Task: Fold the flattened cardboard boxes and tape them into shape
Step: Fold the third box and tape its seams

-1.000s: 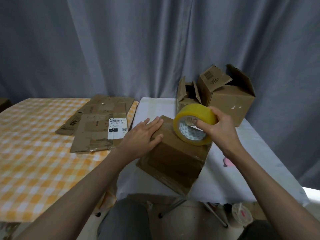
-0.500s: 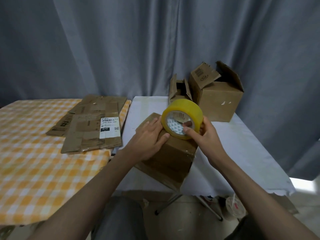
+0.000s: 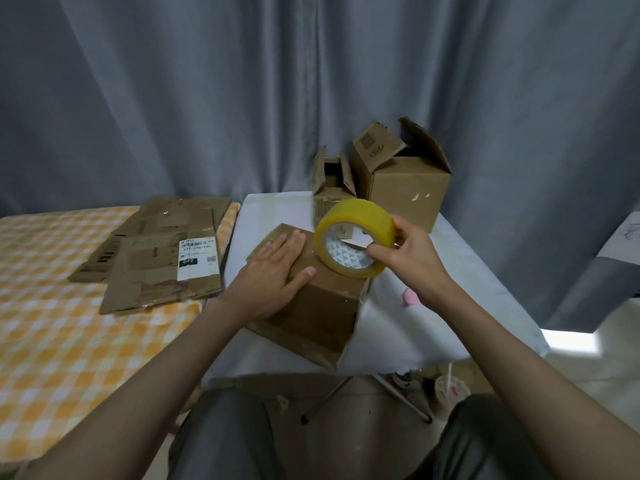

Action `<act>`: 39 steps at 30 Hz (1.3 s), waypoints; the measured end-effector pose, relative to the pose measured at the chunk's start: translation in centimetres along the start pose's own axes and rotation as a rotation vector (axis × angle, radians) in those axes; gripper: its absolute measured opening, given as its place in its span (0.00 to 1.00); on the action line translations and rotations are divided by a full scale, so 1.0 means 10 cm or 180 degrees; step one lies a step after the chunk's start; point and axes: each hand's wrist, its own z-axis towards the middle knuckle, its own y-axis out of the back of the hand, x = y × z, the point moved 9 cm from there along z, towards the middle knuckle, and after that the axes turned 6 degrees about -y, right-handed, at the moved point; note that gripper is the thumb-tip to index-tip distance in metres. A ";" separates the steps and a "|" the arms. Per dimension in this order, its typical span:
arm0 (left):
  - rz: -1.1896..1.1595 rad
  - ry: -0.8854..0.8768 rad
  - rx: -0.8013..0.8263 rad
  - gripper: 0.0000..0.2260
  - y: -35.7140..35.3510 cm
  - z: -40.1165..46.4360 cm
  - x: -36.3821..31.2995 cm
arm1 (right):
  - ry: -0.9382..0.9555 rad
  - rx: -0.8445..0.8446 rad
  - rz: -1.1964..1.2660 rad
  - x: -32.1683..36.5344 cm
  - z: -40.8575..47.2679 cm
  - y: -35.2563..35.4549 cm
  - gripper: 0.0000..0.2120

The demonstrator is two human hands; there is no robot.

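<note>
Atop box [image 3: 311, 303], left hand [image 3: 273, 271] flat; right hand [image 3: 412, 261] grip clamps tape roll [image 3: 356, 233] just above.

Dim, soft indoor light, wide-angle bending at the edges, bright glare at the lower right.

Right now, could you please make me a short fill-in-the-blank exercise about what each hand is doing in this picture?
1. The right hand grips a yellow roll of ____.
2. The left hand presses flat on the folded brown cardboard ____.
3. The flattened cardboard sheets lie on the orange checked ____.

Missing words: tape; box; tablecloth
</note>
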 end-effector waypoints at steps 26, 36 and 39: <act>0.0210 0.0021 0.0181 0.36 -0.01 -0.01 0.00 | 0.0036 0.0018 -0.2028 -0.32 -0.27 0.49 0.18; 0.0568 -0.0333 -0.0155 0.26 0.17 0.04 -0.20 | -0.0496 -0.0033 -0.1336 -0.51 -0.40 0.15 0.14; 0.0415 -0.0275 -0.0563 0.21 0.28 0.02 -0.34 | -0.0475 -0.0088 -0.1103 -0.47 -0.41 -0.08 0.14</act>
